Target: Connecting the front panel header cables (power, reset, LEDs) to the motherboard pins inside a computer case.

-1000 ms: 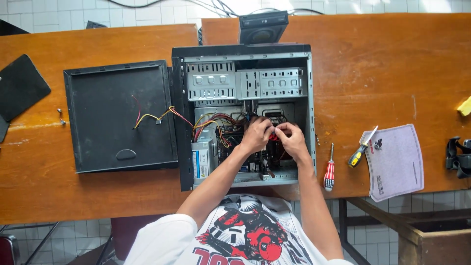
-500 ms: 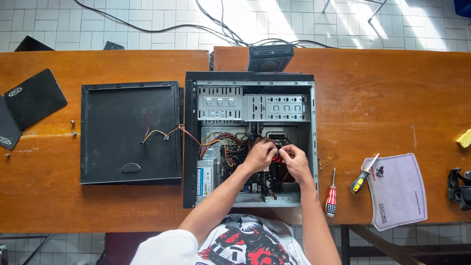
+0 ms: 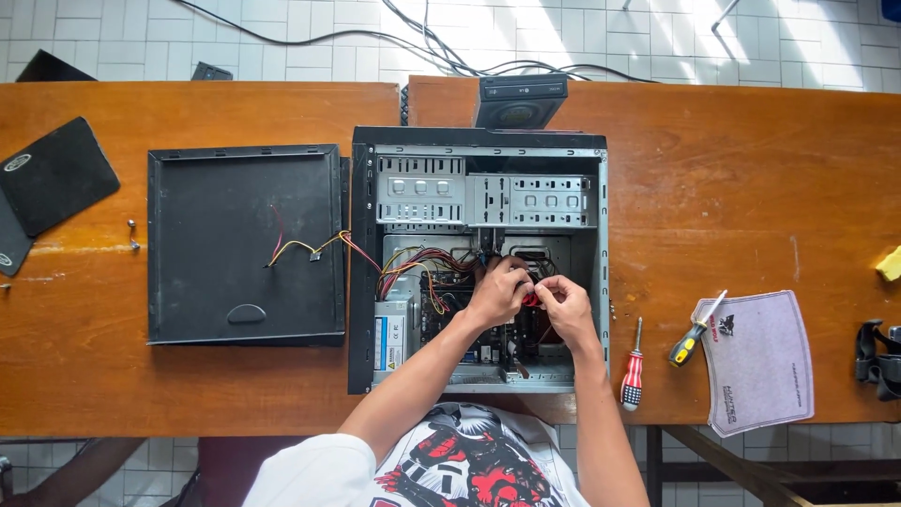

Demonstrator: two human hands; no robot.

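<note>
An open computer case (image 3: 601,282) lies on its side on a wooden table (image 3: 732,169), its inside facing up. Both my hands reach into its lower middle. My left hand (image 3: 497,293) and my right hand (image 3: 563,305) close together on a small red part (image 3: 530,299) among the cables. Coloured wires (image 3: 422,263) run from the power supply (image 3: 394,333) across the board. Grey drive bays (image 3: 483,197) fill the upper part of the case.
The black side panel (image 3: 244,244) lies left of the case with a cable end on it. Two screwdrivers (image 3: 633,371) (image 3: 696,329) and a grey mouse pad (image 3: 760,361) lie to the right. Black pads (image 3: 52,174) sit at far left, with small screws (image 3: 132,235) nearby.
The view has shifted so the case sits lower and more central in the frame. My hands stay in the same spot inside the case, fingers working on the red part.
</note>
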